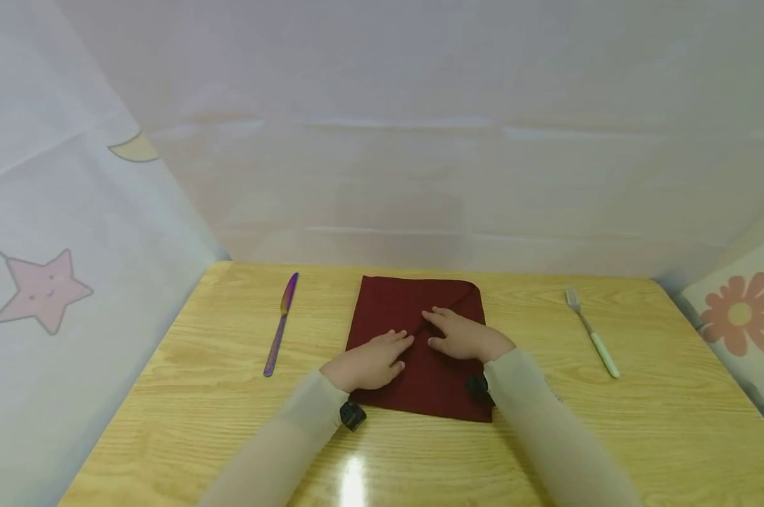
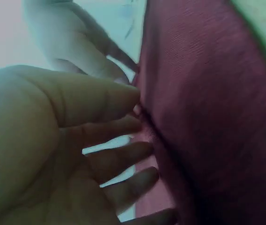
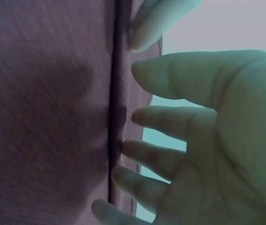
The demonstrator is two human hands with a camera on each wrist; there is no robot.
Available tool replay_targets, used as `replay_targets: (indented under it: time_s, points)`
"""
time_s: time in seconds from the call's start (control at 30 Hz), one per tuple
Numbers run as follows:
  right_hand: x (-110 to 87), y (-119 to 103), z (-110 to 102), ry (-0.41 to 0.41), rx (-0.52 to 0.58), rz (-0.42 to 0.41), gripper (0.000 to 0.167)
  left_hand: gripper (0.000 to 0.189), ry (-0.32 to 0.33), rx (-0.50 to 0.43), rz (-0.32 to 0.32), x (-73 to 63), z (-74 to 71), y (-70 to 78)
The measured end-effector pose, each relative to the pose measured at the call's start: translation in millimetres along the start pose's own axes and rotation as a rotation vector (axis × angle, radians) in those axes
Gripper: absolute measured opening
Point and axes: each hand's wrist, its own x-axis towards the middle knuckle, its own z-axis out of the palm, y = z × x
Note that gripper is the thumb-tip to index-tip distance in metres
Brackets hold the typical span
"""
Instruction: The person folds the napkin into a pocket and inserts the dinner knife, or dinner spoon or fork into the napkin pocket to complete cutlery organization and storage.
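A dark red folded cloth napkin (image 1: 420, 394) lies flat in the middle of the table, with a diagonal fold edge running toward its far right corner. My left hand (image 1: 372, 361) rests on its left-middle part, fingers extended and touching the fabric. Slightly farther up and to the right, my right hand (image 1: 460, 333) lies on the napkin with its fingers spread along the fold. In the left wrist view, the fingertips (image 2: 144, 180) meet the cloth beside a fold line. The right wrist view has the fingertips (image 3: 137, 115) along a raised fold. Neither hand grips anything.
An iridescent purple table knife (image 1: 281, 325) lies left of the napkin. On the right is a fork (image 1: 593, 334) with a pale green handle. White sheets (image 1: 420, 176) with printed shapes enclose the wooden table (image 1: 217, 366) at the back and sides.
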Motion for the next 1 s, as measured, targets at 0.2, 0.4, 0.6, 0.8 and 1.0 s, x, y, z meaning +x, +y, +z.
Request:
replay_targets:
  time_s: [0.2, 0.4, 0.6, 0.8, 1.0]
  points:
    - [4.3, 6.6, 4.4, -0.015, 0.007, 0.017, 0.061, 0.051, -0.012, -0.015, -0.048, -2.7, 4.0, -4.4]
    - [12.8, 22.5, 1.3, 0.01, -0.034, 0.029, 0.066, 0.041, -0.002, 0.028, -0.046, -20.5, 2.1, -11.4]
    - [16.8, 35.8, -10.2, 0.062, -0.123, 0.095, 0.067, 0.039, -0.033, 0.054, -0.087, -46.4, -0.3, -16.4]
    - [17.1, 42.0, -19.9, 0.062, -0.091, 0.127, 0.065, 0.04, -0.04, 0.038, -0.108, -70.2, 0.2, -22.3]
    - [20.6, 50.0, -23.5, 0.058, -0.065, 0.1, 0.064, 0.041, -0.055, 0.043, -0.091, -94.0, -3.1, -23.2]
